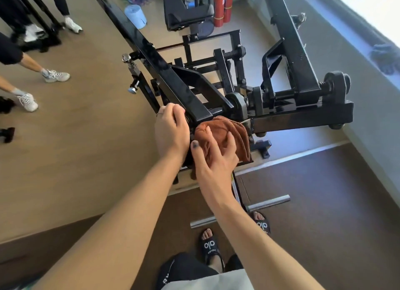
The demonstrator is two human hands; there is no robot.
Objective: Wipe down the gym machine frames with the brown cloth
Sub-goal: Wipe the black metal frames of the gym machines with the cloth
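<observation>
The brown cloth (237, 134) is bunched against the near end of the black gym machine frame (186, 90), just below where a long sloping beam ends. My right hand (216, 159) grips the cloth from the near side, with its fingers dug into the folds and its thumb on the cloth's left edge. My left hand (171, 130) is right beside it on the left. Its fingers curl round the frame's end under the beam, hiding that part. The two hands almost touch.
A second black beam (296, 51) and a pivot block stand to the right by the white wall. Two steel pegs (268, 203) jut out near my sandalled feet. Other people's legs stand at the left. A blue paper roll (136, 16) and red extinguishers (223, 6) sit further back.
</observation>
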